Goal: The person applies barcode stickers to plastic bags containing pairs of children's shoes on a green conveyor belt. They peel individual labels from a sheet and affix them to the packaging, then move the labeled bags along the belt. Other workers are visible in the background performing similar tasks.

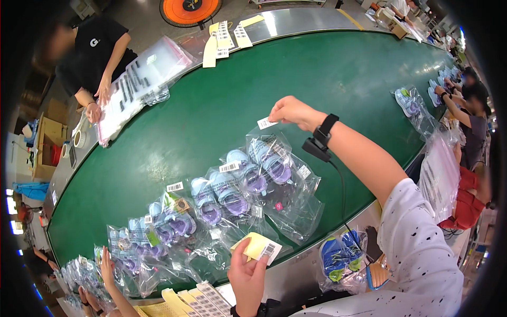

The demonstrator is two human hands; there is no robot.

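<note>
My right hand (297,112) pinches a small white barcode label (265,123) at the top edge of a clear plastic bag (296,206). Inside that bag lies a pair of light blue and purple shoes (277,167). Whether the label touches the plastic, I cannot tell. Lower down, my left hand (247,280) grips a yellow backing sheet (252,246) with a barcode label at its right corner, thumb and fingers closed on it. Just left of the right hand's bag, another bagged pair (228,195) bears a white barcode label (229,167) near its top.
More bagged shoes (132,243) line the green belt (211,116) to the left, beside another person's hand (108,269). Label sheets (203,301) lie at the near edge. A bagged blue pair (340,259) sits at lower right. Across, a person handles plastic bags (142,79).
</note>
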